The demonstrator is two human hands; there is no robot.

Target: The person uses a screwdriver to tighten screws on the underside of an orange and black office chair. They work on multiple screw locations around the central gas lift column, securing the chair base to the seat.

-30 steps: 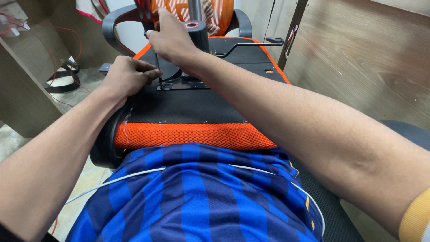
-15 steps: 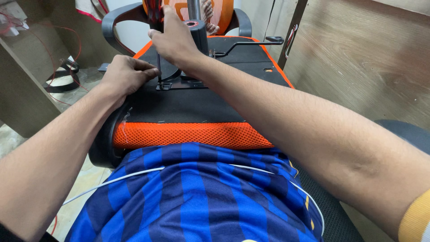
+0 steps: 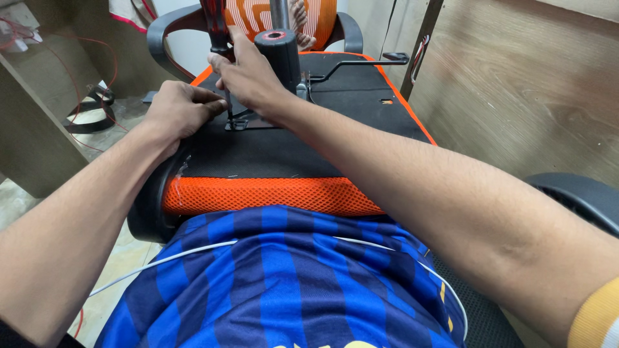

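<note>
Showing, upper centre of frame: right hand (image 3: 248, 77), grip clamped on screwdriver (image 3: 219, 45), shifted slightly since earlier at chair underside (image 3: 271, 151); left hand (image 3: 177, 109), fingers together, steadying bracket (image 3: 237, 122).

Likely a small furniture-assembly corner of a home or workshop. Upturned office chair (image 3: 290, 148) with orange mesh edge across the lap, plain wooden panels (image 3: 516, 84) close on the right, a wooden shelf unit (image 3: 26, 129) on the left, loose red wires (image 3: 58, 58) and tiled floor (image 3: 122, 258) below.
</note>
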